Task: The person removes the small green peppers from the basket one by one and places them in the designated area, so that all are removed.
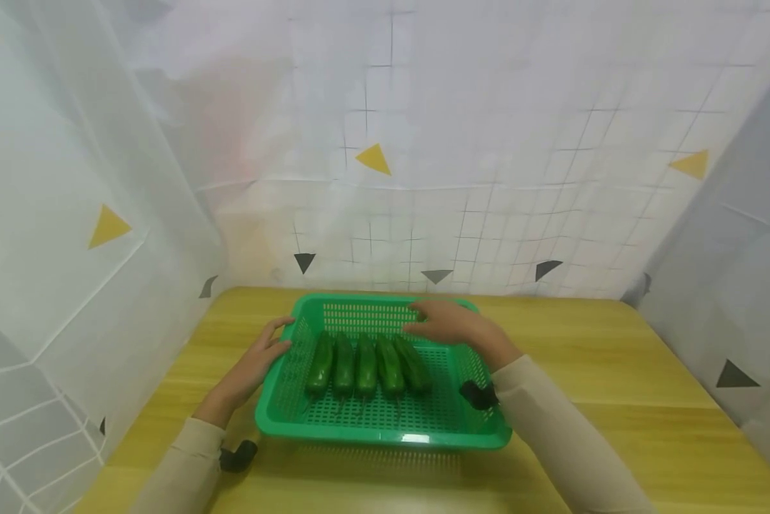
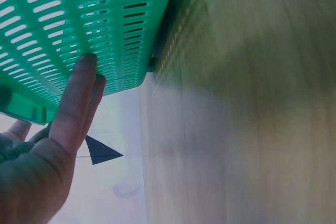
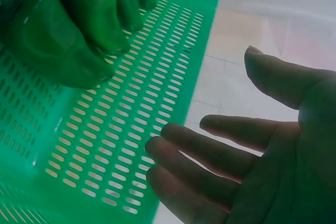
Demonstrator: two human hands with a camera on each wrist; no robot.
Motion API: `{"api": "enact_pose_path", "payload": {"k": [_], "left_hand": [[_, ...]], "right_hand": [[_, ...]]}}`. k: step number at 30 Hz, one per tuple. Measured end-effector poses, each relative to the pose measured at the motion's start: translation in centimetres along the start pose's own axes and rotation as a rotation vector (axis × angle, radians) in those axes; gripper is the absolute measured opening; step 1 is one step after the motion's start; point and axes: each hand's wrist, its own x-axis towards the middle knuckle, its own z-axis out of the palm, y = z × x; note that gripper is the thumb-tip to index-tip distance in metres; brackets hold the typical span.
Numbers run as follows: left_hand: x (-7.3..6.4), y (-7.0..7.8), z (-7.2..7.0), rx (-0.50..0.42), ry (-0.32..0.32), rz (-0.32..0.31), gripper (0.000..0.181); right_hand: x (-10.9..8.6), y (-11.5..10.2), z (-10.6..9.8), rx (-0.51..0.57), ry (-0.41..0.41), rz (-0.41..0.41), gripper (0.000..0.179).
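A green plastic basket (image 1: 385, 437) with slotted walls holds several long green peppers (image 1: 366, 371) in a row, stems toward me. My left hand (image 1: 250, 368) is at the basket's left rim. In the left wrist view, straight fingers (image 2: 73, 106) touch the outer wall of the basket (image 2: 152, 40), while other digits reach the rim, partly hidden. Over the basket's far right part is my right hand (image 1: 452, 325), holding nothing. Its fingers (image 3: 199, 150) are spread and relaxed in the right wrist view, apart from the peppers (image 3: 52, 40).
The basket stands on a yellowish wooden table (image 1: 591, 357). Behind it hangs a white sheet (image 1: 488, 128) with grid lines and triangles, and similar sheeting closes both sides. A dark wrist piece (image 1: 238, 455) is at the left cuff, another (image 1: 478, 395) at the right.
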Motion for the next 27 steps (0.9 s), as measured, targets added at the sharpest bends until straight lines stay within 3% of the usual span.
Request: {"api": "enact_pose_path", "payload": {"k": [16, 27], "left_hand": [[0.0, -0.3, 0.0, -0.042, -0.006, -0.001, 0.049], [0.0, 0.0, 0.0, 0.039, 0.005, 0.012, 0.05]], "right_hand": [[1.6, 0.4, 1.4, -0.094, -0.086, 0.065, 0.061], [2.5, 0.7, 1.9, -0.094, -0.11, 0.092, 0.058]]}}
